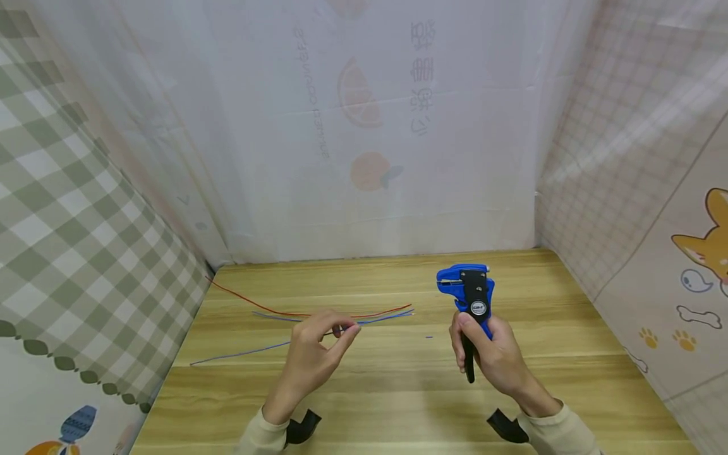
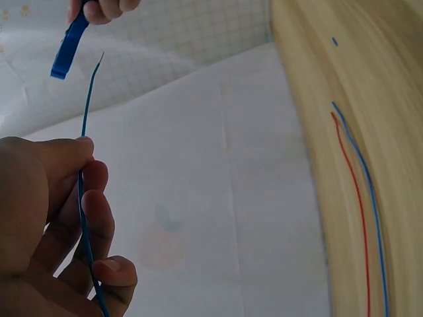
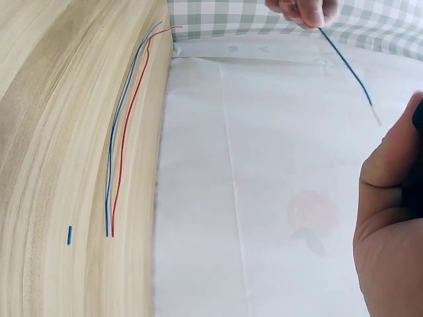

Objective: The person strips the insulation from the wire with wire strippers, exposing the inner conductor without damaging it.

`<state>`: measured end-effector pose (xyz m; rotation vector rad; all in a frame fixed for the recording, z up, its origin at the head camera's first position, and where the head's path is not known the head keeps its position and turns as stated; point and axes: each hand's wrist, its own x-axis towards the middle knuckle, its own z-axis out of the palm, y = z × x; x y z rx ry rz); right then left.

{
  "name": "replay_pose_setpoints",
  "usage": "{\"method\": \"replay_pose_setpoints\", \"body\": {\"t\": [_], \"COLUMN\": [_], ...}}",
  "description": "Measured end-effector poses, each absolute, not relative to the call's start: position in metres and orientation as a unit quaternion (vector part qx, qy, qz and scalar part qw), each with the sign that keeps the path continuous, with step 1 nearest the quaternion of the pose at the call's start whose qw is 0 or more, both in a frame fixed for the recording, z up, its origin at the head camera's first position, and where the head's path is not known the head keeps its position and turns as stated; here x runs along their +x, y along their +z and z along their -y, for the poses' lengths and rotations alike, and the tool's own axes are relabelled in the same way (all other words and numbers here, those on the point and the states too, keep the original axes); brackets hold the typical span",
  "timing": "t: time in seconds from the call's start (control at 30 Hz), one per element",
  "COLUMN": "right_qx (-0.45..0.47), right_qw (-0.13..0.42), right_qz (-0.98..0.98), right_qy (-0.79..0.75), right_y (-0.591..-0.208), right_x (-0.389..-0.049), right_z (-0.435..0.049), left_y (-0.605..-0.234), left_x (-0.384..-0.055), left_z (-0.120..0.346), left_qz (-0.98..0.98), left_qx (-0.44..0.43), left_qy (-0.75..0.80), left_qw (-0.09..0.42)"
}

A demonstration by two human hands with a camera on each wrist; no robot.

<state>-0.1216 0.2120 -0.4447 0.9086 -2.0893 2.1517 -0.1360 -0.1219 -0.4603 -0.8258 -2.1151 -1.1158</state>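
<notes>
At near left, the left hand pinches a blue wire, its bared tip free; at near right, the right hand grips a wire stripper. A loose pinch could let the wire slip. Farther off lie a second blue wire and a red wire.

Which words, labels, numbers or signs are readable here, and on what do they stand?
Blue-and-black hand tool, round label: too small to read surely.
White sheet behind, faint Latin lettering: reversed, perhaps "SUMMER", the rest unclear.
Same sheet, faint characters: too blurred to read.
</notes>
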Motion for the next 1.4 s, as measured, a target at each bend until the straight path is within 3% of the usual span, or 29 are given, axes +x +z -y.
{"method": "replay_pose_setpoints", "body": {"t": [0.67, 1.1, 1.4], "right_qx": [0.29, 0.269, 0.256], "right_qw": [0.012, 0.017, 0.01], "right_qz": [0.665, 0.679, 0.672], "right_qy": [0.688, 0.683, 0.695], "right_y": [-0.443, -0.448, -0.45], "right_x": [-0.124, -0.131, -0.136], "right_z": [-0.219, -0.229, -0.236], "left_y": [-0.521, -0.541, -0.549], "left_x": [-0.14, -0.151, -0.157], "left_z": [0.103, 0.104, 0.102], "left_qz": [0.841, 0.866, 0.884], "left_qx": [-0.323, -0.291, -0.276], "left_qy": [-0.428, -0.407, -0.375], "left_qw": [0.069, -0.013, -0.038]}}
